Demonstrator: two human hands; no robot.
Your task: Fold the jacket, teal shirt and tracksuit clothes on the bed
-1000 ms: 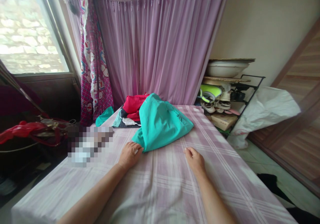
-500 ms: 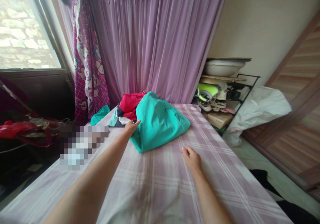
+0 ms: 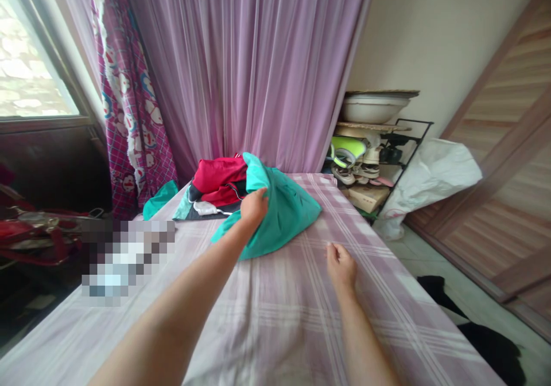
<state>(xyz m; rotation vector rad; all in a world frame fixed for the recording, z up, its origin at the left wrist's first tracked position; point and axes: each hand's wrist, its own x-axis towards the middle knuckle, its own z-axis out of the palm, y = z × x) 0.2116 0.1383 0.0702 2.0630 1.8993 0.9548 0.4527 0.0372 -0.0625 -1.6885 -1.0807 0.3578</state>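
Observation:
A teal garment [image 3: 286,214] lies bunched on the plaid bedsheet [image 3: 279,311]; its exact kind cannot be told from its folds. My left hand [image 3: 255,205] is closed on its left side, where the fabric bends around the fingers. Just beyond that hand, a pile holds red clothing [image 3: 219,176], dark fabric and a small white piece [image 3: 205,207]. My right hand [image 3: 342,265] hovers or rests low over the sheet, right of the garment and apart from it. Its fingers are curled with nothing visible in them.
Purple curtains [image 3: 241,70] hang behind the bed. Another teal piece [image 3: 160,200] lies at the far left edge, near a pixelated patch. To the right stand a shoe rack [image 3: 407,171] with a basin [image 3: 374,108] on top and a white sack [image 3: 434,174].
My left hand has moved right and up with the garment's left edge, folding it over and uncovering more of the pile. My right hand has shifted slightly right. The camera view has turned a little.

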